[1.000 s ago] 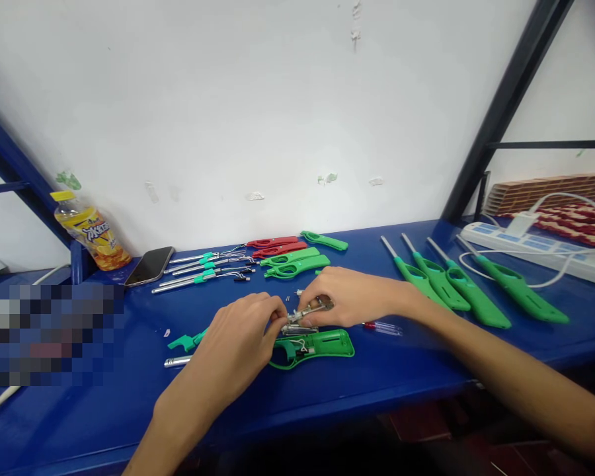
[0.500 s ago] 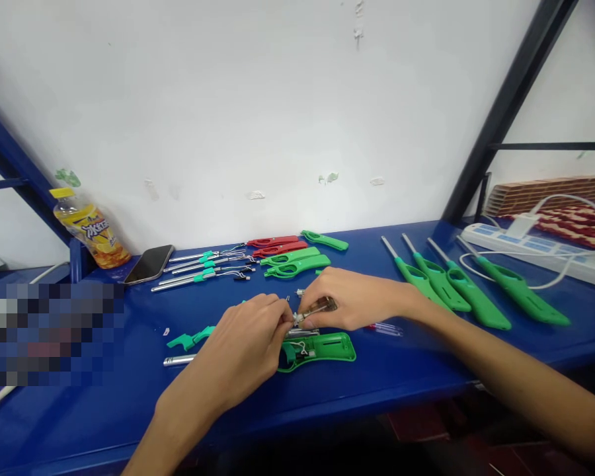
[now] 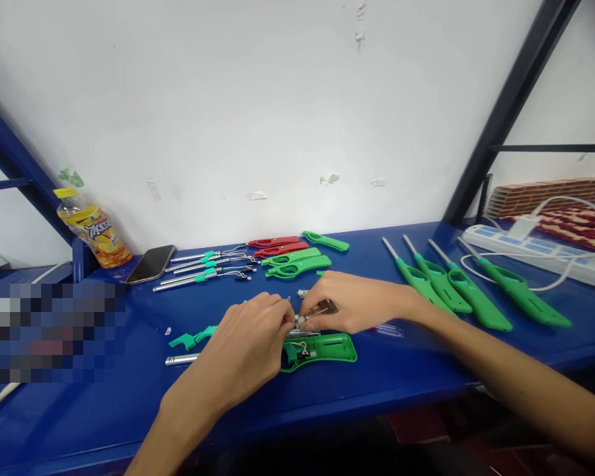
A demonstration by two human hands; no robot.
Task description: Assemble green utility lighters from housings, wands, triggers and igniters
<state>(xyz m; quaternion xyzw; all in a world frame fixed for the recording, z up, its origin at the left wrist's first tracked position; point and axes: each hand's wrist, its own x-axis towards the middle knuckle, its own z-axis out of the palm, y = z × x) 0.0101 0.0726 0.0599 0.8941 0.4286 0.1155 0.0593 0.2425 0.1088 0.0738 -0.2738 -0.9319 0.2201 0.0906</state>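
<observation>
In the head view, my right hand (image 3: 342, 301) is closed around a small smoky, see-through lighter fuel tank (image 3: 328, 307). My left hand (image 3: 252, 337) pinches at the tank's whitish valve end, and its fingertips hide most of that end. Just below both hands lies an open green lighter handle half (image 3: 334, 347) with wires and a dark part inside. A silver lighter tube (image 3: 181, 359) sticks out to the left from beneath my left hand. Beside it are turquoise plastic pieces (image 3: 193, 338). Behind my right hand's fingers is another small clear part (image 3: 302, 293).
Several silver tubes with wires (image 3: 193, 277) lie at the back, near green handle shells (image 3: 300, 263) and red handle shells (image 3: 280, 249). Several green lighters (image 3: 480, 297) are at right, before a power strip (image 3: 540, 248). A phone (image 3: 151, 264) and bottle (image 3: 96, 231) stand left.
My hands stay together at the tank, with only slight finger movement. The whole view has shifted a little. Nothing on the table has been moved.
</observation>
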